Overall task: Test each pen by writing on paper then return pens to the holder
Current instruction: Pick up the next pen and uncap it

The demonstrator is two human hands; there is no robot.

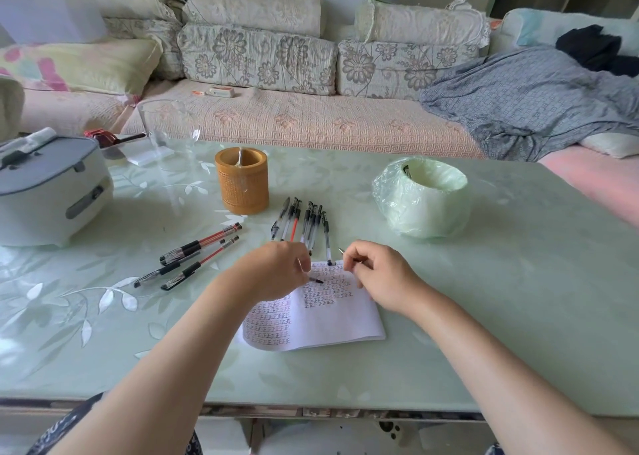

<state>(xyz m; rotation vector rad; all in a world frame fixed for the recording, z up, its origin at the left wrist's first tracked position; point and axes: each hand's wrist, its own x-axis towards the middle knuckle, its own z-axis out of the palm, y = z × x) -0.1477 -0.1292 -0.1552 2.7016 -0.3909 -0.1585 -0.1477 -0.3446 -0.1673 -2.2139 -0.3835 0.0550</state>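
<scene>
"Hands first: what were they doing in the head view?"

"Both were over the top edge of the paper (332, 320), a folded sheet covered in rows of small written characters. The left hand (276, 271) was curled, its fingertips pinching a short dark piece (316, 280) with a touch of red, low over the written lines. I couldn't tell whether that was a cap or a pen's end."

"And the right hand (377, 276)?"

"Curled round a thin pen (341, 251), whose metal tip stuck out up and to the left past the fingers. The two hands were close but apart."

"Where were the other pens?"

"A row of pens (301, 224) lay side by side on the green glass table (518, 281), between the hands and the bamboo-coloured pen holder (242, 185). One black-capped pen (327, 238) at the row's right end touched the paper's top edge. Four more pens (193, 257), red and black, lay slanted to the left, well apart from the paper. The holder stood upright just behind the row."

"Anything else on the table?"

"A white appliance with a grey lid (45, 192) at the far left, a clear glass jug (166, 126) behind the holder, and a round container wrapped in pale green plastic (422, 199) to the right. A floral sofa (259, 57) ran along the far side."
</scene>
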